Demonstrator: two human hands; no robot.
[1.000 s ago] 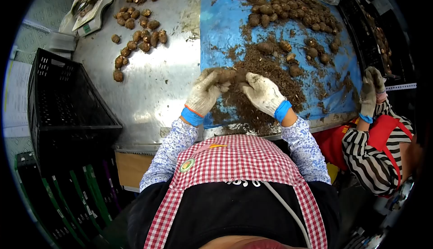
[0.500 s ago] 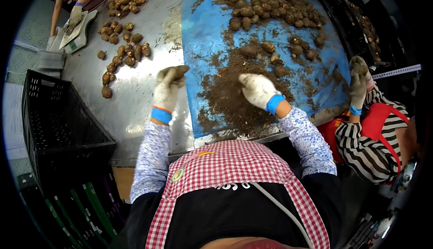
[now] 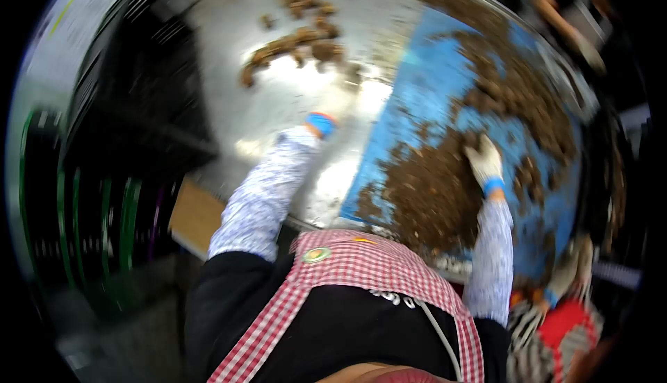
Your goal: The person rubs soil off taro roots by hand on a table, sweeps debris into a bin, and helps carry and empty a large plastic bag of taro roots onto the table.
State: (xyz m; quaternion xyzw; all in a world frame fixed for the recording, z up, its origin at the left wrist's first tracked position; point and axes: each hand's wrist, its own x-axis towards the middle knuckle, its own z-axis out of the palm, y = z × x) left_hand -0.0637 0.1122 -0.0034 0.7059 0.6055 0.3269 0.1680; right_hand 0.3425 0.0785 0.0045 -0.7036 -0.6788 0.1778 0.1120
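My left hand (image 3: pixel 340 100), in a pale work glove with a blue wristband, is over the bare metal table (image 3: pixel 326 175). Motion smears its fingers, and a brownish lump shows at their tips, too blurred to name. Up and left of that hand lies a row of brown taro corms (image 3: pixel 299 39). On the blue sheet (image 3: pixel 410 95), my right hand (image 3: pixel 484 161), gloved in white, reaches over the dark soil (image 3: pixel 431 195) with its thumb and fingers apart. Just ahead of its fingertips are soil-covered lumps, blurred.
A heap of soil-covered taro corms (image 3: pixel 528 98) spans the sheet's far right. Black crates (image 3: pixel 139 98) stand at the left, beside a cardboard piece (image 3: pixel 198 216). A co-worker's gloved hand (image 3: pixel 566 275) is at the lower right. Another person's arm (image 3: pixel 556 22) shows at the top right.
The view has swung left, shifting the table rightward in the picture. My left hand has moved up close to the row of corms; my right hand has moved farther over the soil with fingers spread.
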